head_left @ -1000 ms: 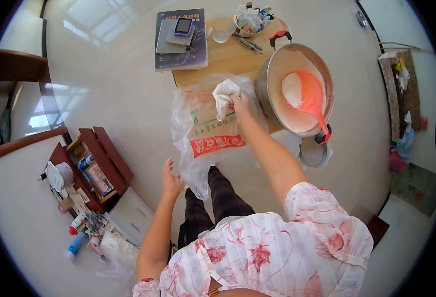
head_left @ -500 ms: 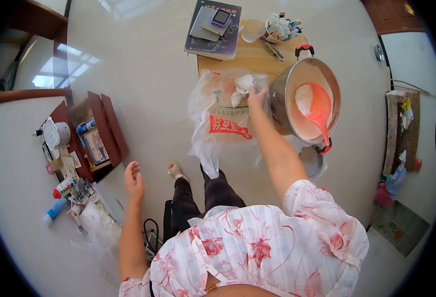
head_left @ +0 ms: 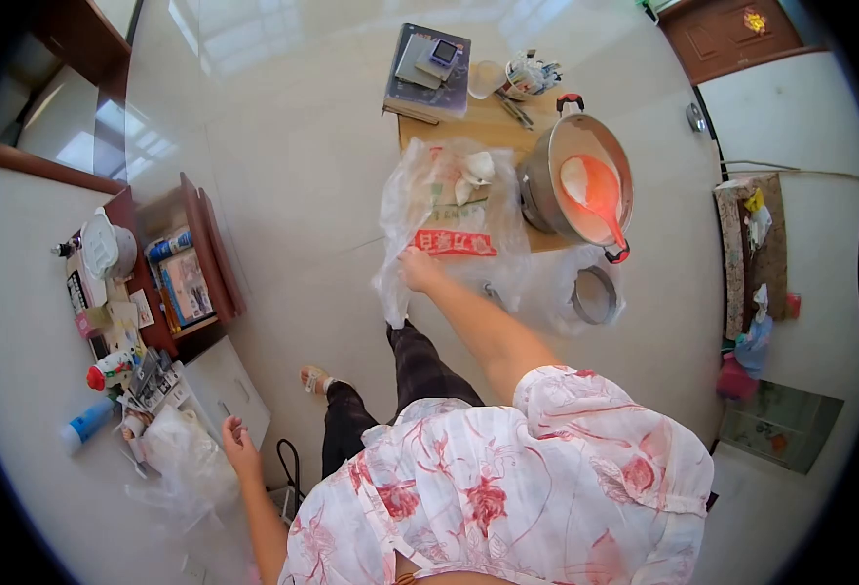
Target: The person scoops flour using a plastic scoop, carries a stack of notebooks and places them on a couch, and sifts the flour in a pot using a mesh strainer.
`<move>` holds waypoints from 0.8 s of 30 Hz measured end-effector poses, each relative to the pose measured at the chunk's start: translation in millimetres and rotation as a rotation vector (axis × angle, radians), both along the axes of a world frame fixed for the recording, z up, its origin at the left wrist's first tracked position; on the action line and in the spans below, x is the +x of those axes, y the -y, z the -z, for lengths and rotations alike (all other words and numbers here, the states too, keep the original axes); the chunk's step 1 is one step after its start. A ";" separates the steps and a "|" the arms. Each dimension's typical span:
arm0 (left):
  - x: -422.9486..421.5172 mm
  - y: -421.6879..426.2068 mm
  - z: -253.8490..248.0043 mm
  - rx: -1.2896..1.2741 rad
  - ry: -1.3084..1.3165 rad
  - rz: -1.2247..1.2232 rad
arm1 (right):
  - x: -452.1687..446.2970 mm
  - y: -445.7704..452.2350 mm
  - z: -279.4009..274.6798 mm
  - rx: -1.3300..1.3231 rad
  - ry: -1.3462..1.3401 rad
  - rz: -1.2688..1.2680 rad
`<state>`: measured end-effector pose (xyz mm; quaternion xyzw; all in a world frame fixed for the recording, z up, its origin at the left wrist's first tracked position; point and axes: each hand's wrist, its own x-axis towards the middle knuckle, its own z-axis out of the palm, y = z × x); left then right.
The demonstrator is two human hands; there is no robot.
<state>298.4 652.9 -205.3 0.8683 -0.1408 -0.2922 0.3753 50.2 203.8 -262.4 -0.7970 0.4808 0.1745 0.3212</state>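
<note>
My right hand (head_left: 416,269) is closed on the near left edge of a clear plastic bag (head_left: 396,210) with red and green print. A crumpled white cloth or tissue (head_left: 476,172) lies on the bag, beyond the hand. Right of the bag, a large metal pot (head_left: 538,185) with red and black handles contains a pinkish-white substance. An orange-red ladle (head_left: 600,190) rests inside it. My left hand (head_left: 240,447) hangs at my left side, loosely open and holding nothing, near a white cabinet door.
The wooden table (head_left: 429,130) also bears a thick book (head_left: 397,95) with small devices on it, a cup (head_left: 486,80) and a container of pens (head_left: 532,75). A round sieve-like ring (head_left: 595,294) sits low beside the table. A cluttered cabinet (head_left: 205,258) stands at left.
My right hand has let go of the white cloth or tissue, leaving it on the bag, and moved nearer and left to the bag's edge. My left hand has dropped lower.
</note>
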 end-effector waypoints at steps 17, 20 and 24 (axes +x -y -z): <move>-19.6 -270.3 -102.0 -0.241 0.453 -0.970 | 134.4 -237.0 -55.2 0.206 0.446 -0.232; -23.7 -312.0 -110.0 -0.219 0.501 -1.072 | 185.9 -282.8 -88.5 0.410 0.419 -0.294; -20.7 -335.0 -91.1 -0.314 0.502 -1.120 | 246.6 -339.6 -115.0 0.520 0.517 -0.501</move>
